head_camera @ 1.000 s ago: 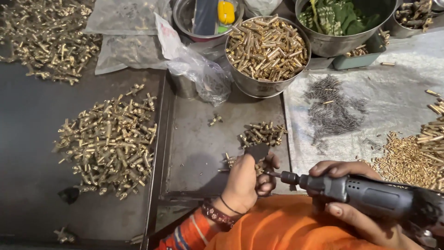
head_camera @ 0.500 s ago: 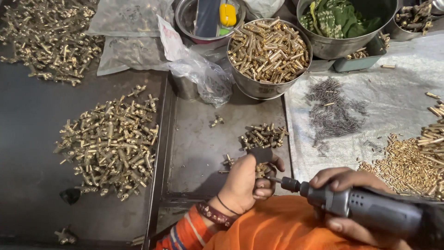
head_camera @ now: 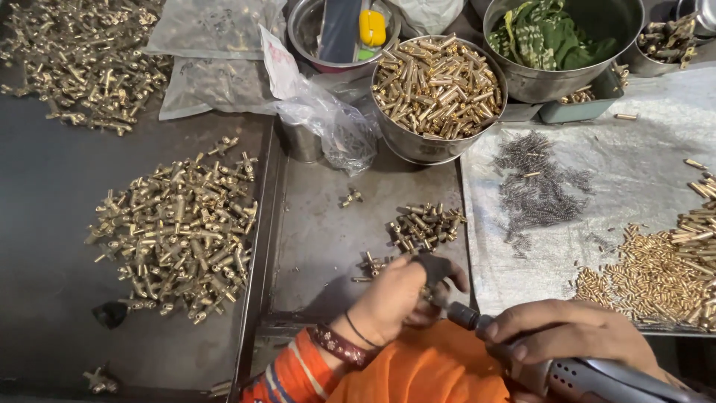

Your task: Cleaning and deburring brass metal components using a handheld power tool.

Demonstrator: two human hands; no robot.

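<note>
My left hand (head_camera: 393, 298) is closed around a small brass fitting near the bottom middle, with dark caps on the thumb and a finger. My right hand (head_camera: 568, 336) grips a grey electric screwdriver (head_camera: 597, 373) whose black tip (head_camera: 461, 315) points at the piece in my left hand. Just beyond my left hand lies a small heap of brass fittings (head_camera: 425, 225) on a metal tray (head_camera: 321, 239). An orange cloth (head_camera: 418, 373) covers my lap below both hands.
A large pile of brass fittings (head_camera: 179, 231) lies left, another (head_camera: 74, 60) at top left. A steel bowl of brass tubes (head_camera: 436, 86) stands behind the tray. Small springs (head_camera: 537, 186) and brass pins (head_camera: 656, 276) lie on plastic sheet at right. Bowl with green cloth (head_camera: 559, 37), plastic bags (head_camera: 321, 119).
My right hand and the screwdriver have shifted a little down and left toward my left hand. My left hand stays closed on the fitting in the same place.
</note>
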